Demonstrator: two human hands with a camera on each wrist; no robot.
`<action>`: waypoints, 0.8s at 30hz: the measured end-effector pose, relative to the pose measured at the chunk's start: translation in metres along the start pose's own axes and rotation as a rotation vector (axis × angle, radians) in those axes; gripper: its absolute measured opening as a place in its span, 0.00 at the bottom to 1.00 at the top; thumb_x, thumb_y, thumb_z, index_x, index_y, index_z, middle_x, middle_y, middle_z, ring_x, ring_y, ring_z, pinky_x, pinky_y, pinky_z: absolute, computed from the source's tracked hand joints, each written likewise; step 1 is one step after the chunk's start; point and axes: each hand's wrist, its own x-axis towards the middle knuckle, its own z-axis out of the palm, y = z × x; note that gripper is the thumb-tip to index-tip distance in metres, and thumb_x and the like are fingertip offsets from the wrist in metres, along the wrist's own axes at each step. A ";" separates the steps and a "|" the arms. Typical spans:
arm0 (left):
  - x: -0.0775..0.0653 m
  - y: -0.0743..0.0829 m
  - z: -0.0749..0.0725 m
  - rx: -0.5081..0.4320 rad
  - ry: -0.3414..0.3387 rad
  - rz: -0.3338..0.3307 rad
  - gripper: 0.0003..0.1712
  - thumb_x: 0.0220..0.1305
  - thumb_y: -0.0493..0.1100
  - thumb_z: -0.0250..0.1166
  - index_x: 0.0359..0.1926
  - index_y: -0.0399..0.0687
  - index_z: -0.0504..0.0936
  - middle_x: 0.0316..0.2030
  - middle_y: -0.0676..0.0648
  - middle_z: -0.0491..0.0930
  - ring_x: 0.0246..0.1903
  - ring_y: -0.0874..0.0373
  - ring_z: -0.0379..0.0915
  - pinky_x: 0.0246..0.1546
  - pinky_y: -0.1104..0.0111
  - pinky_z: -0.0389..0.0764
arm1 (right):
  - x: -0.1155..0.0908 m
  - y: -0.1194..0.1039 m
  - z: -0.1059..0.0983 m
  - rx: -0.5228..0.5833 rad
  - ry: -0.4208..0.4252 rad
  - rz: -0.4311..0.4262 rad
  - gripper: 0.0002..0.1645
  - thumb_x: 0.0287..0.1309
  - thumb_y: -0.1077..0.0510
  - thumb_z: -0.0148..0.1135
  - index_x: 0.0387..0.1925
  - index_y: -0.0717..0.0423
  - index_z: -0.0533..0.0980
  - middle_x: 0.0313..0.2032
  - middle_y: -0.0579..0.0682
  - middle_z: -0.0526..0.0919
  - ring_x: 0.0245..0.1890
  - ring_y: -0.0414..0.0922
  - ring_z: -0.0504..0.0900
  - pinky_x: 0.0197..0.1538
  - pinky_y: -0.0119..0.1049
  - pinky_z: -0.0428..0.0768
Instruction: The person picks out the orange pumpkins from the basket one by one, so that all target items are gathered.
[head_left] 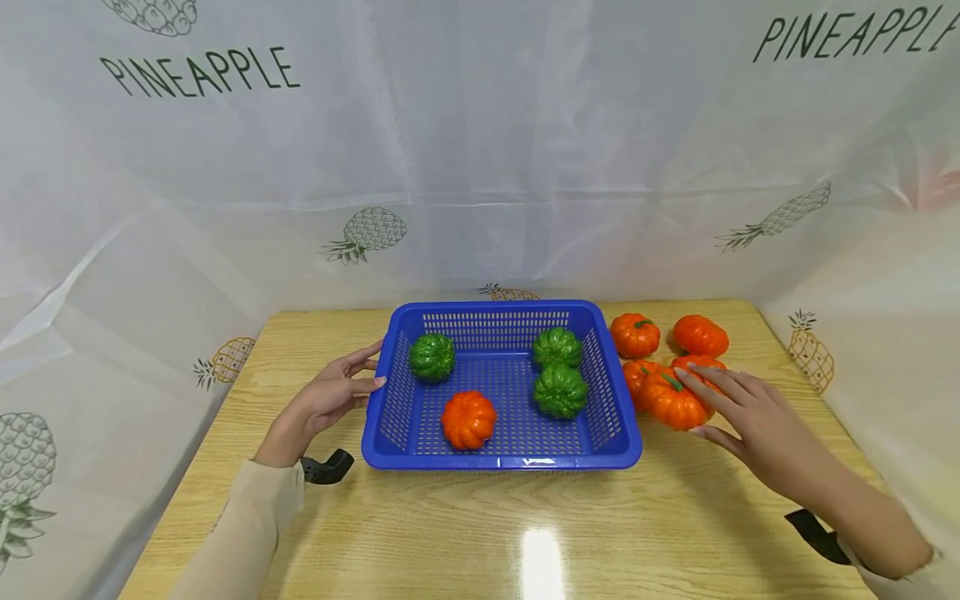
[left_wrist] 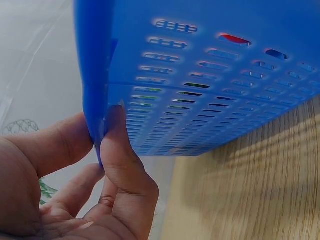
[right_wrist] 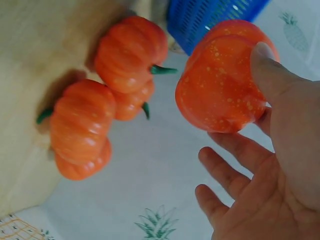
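Observation:
A blue plastic basket (head_left: 501,462) with slotted walls sits on the table. Its left rim is pinched between the thumb and fingers of my left hand (head_left: 330,400); the left wrist view shows this grip close up. Inside lie three green pumpkins, one at the left (head_left: 432,357) and two touching at the right (head_left: 560,391), plus one orange pumpkin (head_left: 468,420) near the front. To the right of the basket, my right hand (head_left: 757,425) holds another orange pumpkin (right_wrist: 225,80) between thumb and fingers, above the table. Several more orange pumpkins (right_wrist: 132,55) lie close by it.
The wooden table (head_left: 450,533) extends in front of the basket and to both sides. White cloth (head_left: 480,150) printed with pineapples hangs behind and around it. Two of the loose orange pumpkins, one beside the basket (head_left: 635,335) and one farther right (head_left: 701,336), lie near the back edge.

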 end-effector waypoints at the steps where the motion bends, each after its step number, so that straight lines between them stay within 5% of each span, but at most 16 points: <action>1: 0.000 0.000 0.000 0.000 0.000 0.000 0.43 0.79 0.29 0.56 0.86 0.44 0.47 0.66 0.34 0.61 0.41 0.64 0.83 0.43 0.70 0.87 | -0.002 0.000 0.003 0.001 0.002 -0.004 0.45 0.74 0.29 0.39 0.79 0.49 0.67 0.66 0.62 0.77 0.58 0.68 0.76 0.56 0.68 0.73; 5: 0.000 0.001 0.000 0.002 -0.001 -0.001 0.43 0.79 0.29 0.56 0.86 0.45 0.47 0.66 0.35 0.62 0.41 0.64 0.82 0.43 0.70 0.87 | -0.012 -0.001 0.013 0.004 0.006 -0.018 0.44 0.76 0.29 0.36 0.78 0.50 0.69 0.65 0.61 0.77 0.59 0.67 0.76 0.69 0.63 0.68; 9: 0.001 0.001 0.000 0.007 -0.002 -0.002 0.43 0.79 0.30 0.56 0.86 0.45 0.47 0.66 0.34 0.61 0.40 0.64 0.82 0.43 0.70 0.86 | -0.019 -0.003 0.022 -0.009 0.002 -0.042 0.43 0.78 0.31 0.33 0.77 0.51 0.69 0.67 0.60 0.77 0.62 0.65 0.74 0.84 0.45 0.48; 17: 0.000 0.002 0.000 0.006 -0.003 -0.008 0.43 0.79 0.31 0.57 0.86 0.46 0.47 0.65 0.36 0.63 0.41 0.63 0.82 0.44 0.69 0.86 | -0.026 -0.006 0.038 -0.021 -0.004 -0.066 0.43 0.77 0.29 0.35 0.77 0.49 0.70 0.66 0.60 0.78 0.63 0.63 0.73 0.82 0.33 0.35; 24: 0.000 0.001 0.000 0.003 -0.010 -0.011 0.43 0.79 0.32 0.57 0.86 0.47 0.47 0.66 0.35 0.62 0.41 0.63 0.82 0.43 0.69 0.86 | -0.027 -0.008 0.047 -0.032 0.023 -0.099 0.43 0.78 0.30 0.33 0.75 0.52 0.72 0.65 0.60 0.79 0.62 0.61 0.73 0.81 0.30 0.35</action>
